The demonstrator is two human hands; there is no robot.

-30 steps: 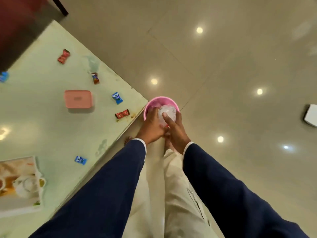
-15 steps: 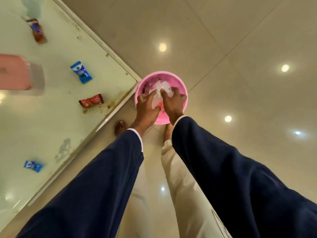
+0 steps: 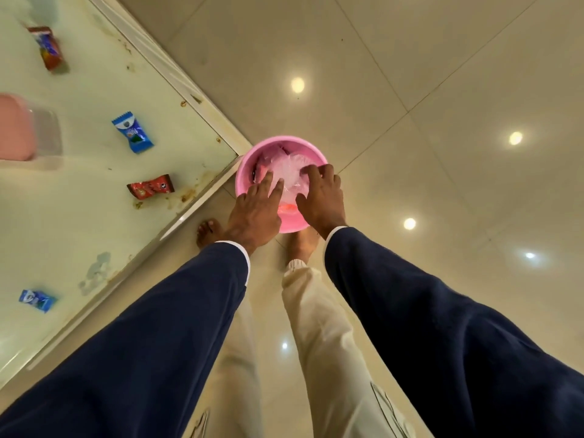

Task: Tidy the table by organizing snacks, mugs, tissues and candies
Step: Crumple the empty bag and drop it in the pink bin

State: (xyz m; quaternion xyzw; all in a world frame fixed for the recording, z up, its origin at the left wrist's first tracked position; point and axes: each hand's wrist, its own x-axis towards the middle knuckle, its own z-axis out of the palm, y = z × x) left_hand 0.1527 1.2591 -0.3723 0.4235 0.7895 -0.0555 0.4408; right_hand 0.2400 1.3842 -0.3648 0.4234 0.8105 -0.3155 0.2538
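Since half a second ago both your hands have sunk further into the pink bin (image 3: 249, 172) at frame centre, fingers flattening from a curled hold. Step in hand looks like tamping waste: left hand (image 3: 252, 210) and right hand (image 3: 320, 197) press, fingers near straight and gripping nothing, on the crumpled clear plastic (image 3: 289, 170) lying under and between the fingertips. Next, probably withdraw and collect candies like the red candy (image 3: 151, 186), left of centre on the table (image 3: 94, 216).
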